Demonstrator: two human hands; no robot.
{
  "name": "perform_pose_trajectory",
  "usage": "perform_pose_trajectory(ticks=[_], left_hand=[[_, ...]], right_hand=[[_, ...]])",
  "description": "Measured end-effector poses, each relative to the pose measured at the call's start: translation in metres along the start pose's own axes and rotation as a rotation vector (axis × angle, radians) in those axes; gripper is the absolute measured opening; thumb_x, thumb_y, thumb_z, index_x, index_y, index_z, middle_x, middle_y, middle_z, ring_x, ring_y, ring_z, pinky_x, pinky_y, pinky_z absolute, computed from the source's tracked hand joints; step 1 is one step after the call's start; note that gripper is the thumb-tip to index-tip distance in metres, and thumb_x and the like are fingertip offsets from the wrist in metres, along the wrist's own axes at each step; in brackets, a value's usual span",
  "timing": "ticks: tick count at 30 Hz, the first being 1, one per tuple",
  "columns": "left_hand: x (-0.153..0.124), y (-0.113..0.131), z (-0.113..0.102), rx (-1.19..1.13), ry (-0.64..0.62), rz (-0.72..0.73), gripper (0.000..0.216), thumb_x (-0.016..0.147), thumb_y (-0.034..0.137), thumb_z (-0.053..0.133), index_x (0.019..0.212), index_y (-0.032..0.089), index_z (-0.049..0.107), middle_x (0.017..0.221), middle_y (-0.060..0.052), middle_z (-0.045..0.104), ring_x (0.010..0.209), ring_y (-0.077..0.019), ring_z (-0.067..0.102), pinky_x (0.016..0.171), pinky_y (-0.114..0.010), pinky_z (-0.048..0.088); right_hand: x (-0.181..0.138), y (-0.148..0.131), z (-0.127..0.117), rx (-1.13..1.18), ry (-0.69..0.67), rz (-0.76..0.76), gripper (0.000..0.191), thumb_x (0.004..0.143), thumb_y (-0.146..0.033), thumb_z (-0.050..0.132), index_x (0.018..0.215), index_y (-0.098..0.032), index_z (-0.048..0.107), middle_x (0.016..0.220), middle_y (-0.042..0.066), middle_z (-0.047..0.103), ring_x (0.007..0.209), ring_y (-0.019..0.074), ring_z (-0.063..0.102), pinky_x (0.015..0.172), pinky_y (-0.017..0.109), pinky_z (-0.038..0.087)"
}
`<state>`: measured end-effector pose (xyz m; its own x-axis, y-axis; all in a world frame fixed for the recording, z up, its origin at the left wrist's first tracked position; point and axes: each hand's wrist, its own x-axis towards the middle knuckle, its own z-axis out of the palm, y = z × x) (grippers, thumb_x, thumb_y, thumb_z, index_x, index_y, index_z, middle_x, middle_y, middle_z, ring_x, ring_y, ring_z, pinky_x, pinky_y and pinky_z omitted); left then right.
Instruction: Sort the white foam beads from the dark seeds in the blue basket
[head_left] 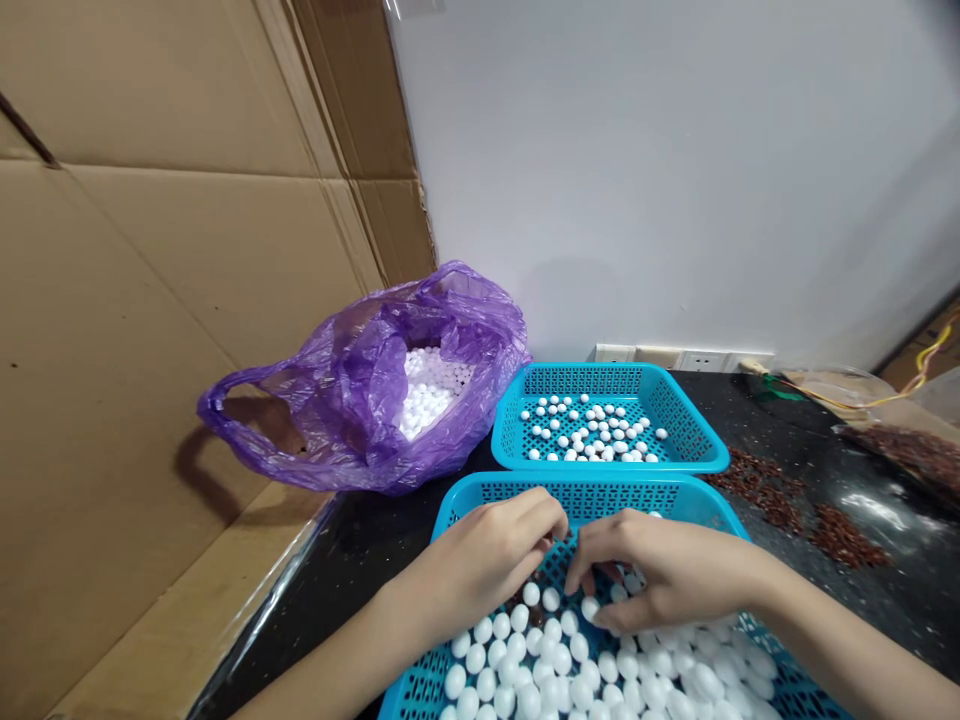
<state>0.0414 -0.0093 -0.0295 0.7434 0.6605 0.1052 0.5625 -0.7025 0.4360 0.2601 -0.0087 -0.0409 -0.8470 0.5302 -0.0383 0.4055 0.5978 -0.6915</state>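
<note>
Balls, loads of them, white, piled in the near part of the front basket, with both hands right in there. Left hand is palm down, fingers curled and bunched at the tips; can't tell if it has hold of anything. Right hand is half curled, thumb and index apart with one ball by the tips, and honestly I can't tell if that's a pinch or just a brush. Few dark bits among the balls too.

My guess on the layout: front basket is closest to the body so both arms reach in easily, and the walls probably stop the balls rolling off the counter. Back basket sits right behind it with a thinner scatter of balls, likely so it's a short reach. Purple bag is off to the left near the cardboard, mouth gaping with more balls inside, so I'd say it's parked there to stay within reach. Red bits lie loose to the right of the baskets, apart from the white stuff.

Brands? Nope. No label or writing I can read on the baskets, the bag, the cardboard or the sockets on the wall.
</note>
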Motion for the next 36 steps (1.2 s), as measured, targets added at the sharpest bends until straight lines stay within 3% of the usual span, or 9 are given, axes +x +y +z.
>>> perform_pose_trajectory(ticks=[5, 10, 22, 27, 33, 36], left_hand=[[0.0002, 0.0013, -0.0007, -0.036, 0.135, 0.043, 0.023, 0.083, 0.001, 0.051, 0.095, 0.02, 0.048, 0.088, 0.002, 0.055, 0.078, -0.0109, 0.055, 0.069, -0.021, 0.042], [-0.0009, 0.0009, -0.0001, -0.033, 0.264, 0.137, 0.024, 0.081, -0.001, 0.052, 0.094, 0.019, 0.048, 0.085, 0.002, 0.054, 0.075, -0.0092, 0.053, 0.068, -0.018, 0.042], [-0.001, 0.0004, 0.002, -0.026, 0.387, 0.215, 0.016, 0.083, 0.009, 0.06, 0.096, 0.016, 0.054, 0.083, 0.001, 0.062, 0.076, -0.0093, 0.059, 0.071, -0.018, 0.046], [-0.0003, 0.0032, -0.0014, -0.035, 0.385, 0.258, 0.012, 0.085, 0.008, 0.058, 0.094, 0.014, 0.055, 0.081, -0.001, 0.064, 0.074, -0.0098, 0.061, 0.069, -0.018, 0.049], [0.0003, 0.0048, -0.0067, -0.05, 0.393, 0.334, 0.018, 0.085, 0.001, 0.049, 0.094, 0.015, 0.055, 0.092, -0.005, 0.065, 0.087, -0.0124, 0.061, 0.079, -0.023, 0.051], [0.0003, 0.0048, -0.0068, -0.03, 0.403, 0.326, 0.016, 0.085, 0.002, 0.05, 0.093, 0.015, 0.057, 0.087, -0.004, 0.066, 0.082, -0.0125, 0.062, 0.076, -0.023, 0.051]], right_hand=[[0.0003, -0.0045, -0.004, 0.105, 0.217, -0.055, 0.014, 0.08, -0.018, 0.063, 0.094, -0.019, 0.065, 0.092, 0.002, 0.064, 0.082, 0.0151, 0.059, 0.076, 0.028, 0.047], [0.0005, 0.0004, -0.0025, 0.216, 0.344, -0.05, 0.01, 0.084, -0.026, 0.063, 0.093, -0.021, 0.06, 0.088, 0.001, 0.062, 0.071, 0.0125, 0.056, 0.065, 0.026, 0.048], [-0.0002, -0.0011, 0.0001, 0.38, 0.452, -0.105, 0.013, 0.083, -0.011, 0.056, 0.092, -0.021, 0.055, 0.092, 0.001, 0.054, 0.081, 0.0133, 0.054, 0.07, 0.027, 0.052], [0.0003, -0.0022, -0.0021, 0.415, 0.467, -0.115, 0.011, 0.085, -0.014, 0.056, 0.094, -0.02, 0.056, 0.094, 0.002, 0.055, 0.084, 0.014, 0.055, 0.071, 0.028, 0.052], [0.0006, -0.0056, -0.0077, 0.411, 0.512, -0.158, 0.01, 0.087, -0.017, 0.057, 0.09, -0.022, 0.065, 0.096, 0.004, 0.055, 0.09, 0.0154, 0.056, 0.073, 0.029, 0.052], [-0.0002, -0.0058, -0.0079, 0.412, 0.53, -0.151, 0.012, 0.088, -0.018, 0.056, 0.092, -0.024, 0.066, 0.096, 0.004, 0.055, 0.09, 0.0158, 0.056, 0.074, 0.03, 0.052]])
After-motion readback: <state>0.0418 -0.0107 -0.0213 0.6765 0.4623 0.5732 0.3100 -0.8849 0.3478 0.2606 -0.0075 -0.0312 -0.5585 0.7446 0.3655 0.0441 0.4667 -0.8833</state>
